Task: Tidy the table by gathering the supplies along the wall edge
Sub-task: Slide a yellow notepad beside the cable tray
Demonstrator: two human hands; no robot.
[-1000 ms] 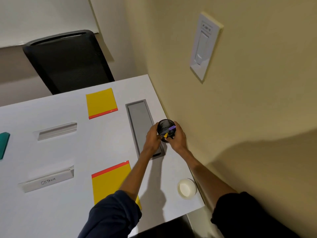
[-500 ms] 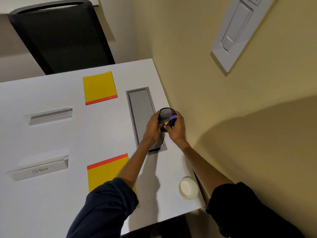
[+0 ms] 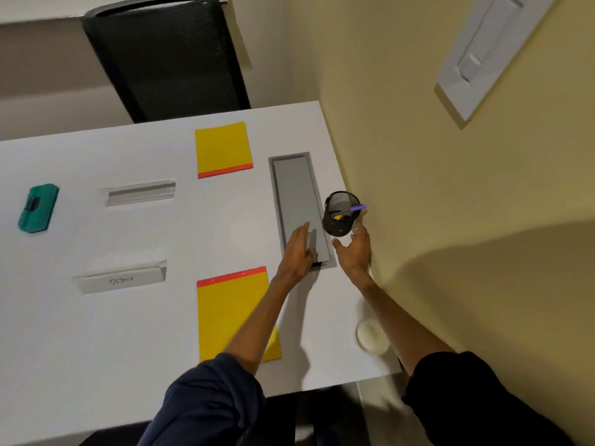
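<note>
The white table [image 3: 128,349] in front of me runs up against a yellow wall [image 3: 418,156], with a black chair [image 3: 167,56] at its far end. The black mesh pen cup [image 3: 341,214] stands at the wall edge, just beside the grey hatch [image 3: 294,188] set in the tabletop, and a purple marker [image 3: 357,207] leans out over its rim.

My left hand [image 3: 297,251] lies over the near end of the hatch, fingers straight and holding nothing. My right hand [image 3: 354,254] is spread loosely just below the cup. Its fingertips may brush the base, but the blur hides it.

Two yellow pads [image 3: 222,148] lie mid-table, a green eraser [image 3: 38,207] sits far left, and a white round cup [image 3: 370,338] sits near the wall by my right forearm.
</note>
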